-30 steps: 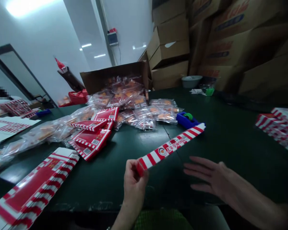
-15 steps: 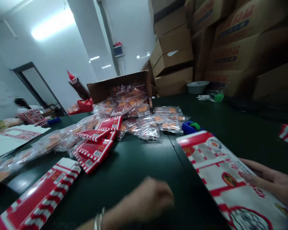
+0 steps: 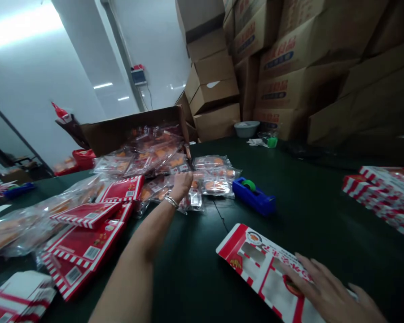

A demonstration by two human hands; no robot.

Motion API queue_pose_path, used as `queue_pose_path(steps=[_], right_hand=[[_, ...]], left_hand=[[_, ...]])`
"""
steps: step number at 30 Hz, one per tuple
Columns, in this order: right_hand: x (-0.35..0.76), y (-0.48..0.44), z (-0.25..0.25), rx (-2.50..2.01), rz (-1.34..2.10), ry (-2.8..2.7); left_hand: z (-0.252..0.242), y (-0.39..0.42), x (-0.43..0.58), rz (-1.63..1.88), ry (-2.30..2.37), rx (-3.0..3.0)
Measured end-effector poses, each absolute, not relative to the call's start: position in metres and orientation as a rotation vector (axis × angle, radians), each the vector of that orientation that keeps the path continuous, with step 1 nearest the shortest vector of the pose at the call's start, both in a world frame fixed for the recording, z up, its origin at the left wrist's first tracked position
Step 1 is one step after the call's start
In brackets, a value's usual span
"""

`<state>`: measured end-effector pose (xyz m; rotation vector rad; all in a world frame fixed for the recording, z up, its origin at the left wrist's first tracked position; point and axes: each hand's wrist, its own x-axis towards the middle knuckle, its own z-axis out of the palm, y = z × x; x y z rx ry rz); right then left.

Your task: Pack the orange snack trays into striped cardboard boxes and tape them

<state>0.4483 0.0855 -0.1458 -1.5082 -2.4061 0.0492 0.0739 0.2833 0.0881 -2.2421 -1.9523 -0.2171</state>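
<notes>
My left hand [image 3: 183, 185], with a bangle at its wrist, reaches into clear plastic packets [image 3: 218, 183] with orange contents. Its fingers point away and are hidden, so I cannot tell whether it grips a packet. My right hand [image 3: 333, 291] lies over a flat red-and-white printed carton [image 3: 272, 273] with cut-out windows, its fingers stretched out and apart on the upper face. Between the two hands, further back, stands a blue tape dispenser [image 3: 254, 197] with a green roll.
Red printed cartons [image 3: 97, 242] overlap at left, beside more packets. An opened cardboard box [image 3: 131, 117] spills packets at the back. Striped cartons [image 3: 387, 197] are stacked at right. Behind the dark green table [image 3: 306, 197] rise large cardboard boxes [image 3: 283, 89]; a grey bowl [image 3: 247, 128] stands near them.
My left hand has moved forward from the near table to the packets. The printed carton now lies lower and flatter under my right hand. The view has turned right.
</notes>
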Motion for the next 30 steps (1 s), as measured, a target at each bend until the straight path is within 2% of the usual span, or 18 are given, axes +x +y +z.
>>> queue_pose_path(steps=[3,7,11,13,16,19,22,24,27,30], right_hand=[[0.44,0.079,-0.108,-1.536,0.109,-2.393],[0.438,0.075,-0.055,-1.57,0.309,-2.42],[0.445,0.079,-0.051,-1.47,0.312,-2.555],[0.451,0.083,-0.057,-1.445,0.256,-2.631],[0.454,0.091,-0.056,-1.503,0.204,-2.706],[0.448,0.089,-0.036,-1.621,0.355,-2.723],[0.441,0.079,-0.013,-1.535,0.523,-2.734],[0.438,0.071,-0.004,-1.376,0.517,-2.754],[0.435,0.06,-0.005,-1.104,0.441,-2.781],[0.429,0.057,-0.016,-0.899,0.33,-2.783]], left_hand=[[0.101,0.22,0.052,-0.15,-1.816,-2.263],[0.068,0.087,0.015,-0.031,-1.769,-2.356],[0.036,-0.005,0.0,0.246,-1.828,-2.598],[0.04,-0.006,0.0,0.229,-1.888,-2.724],[0.058,0.034,0.002,-0.076,-2.061,-2.805],[0.061,0.076,0.0,-0.141,-2.262,-2.824],[0.045,0.083,-0.006,-0.12,-2.345,-2.9],[0.034,0.071,-0.011,-0.356,-2.544,-2.897],[0.026,0.045,-0.009,-0.998,-2.969,-2.66],[0.023,0.022,0.008,-1.457,-3.156,-2.572]])
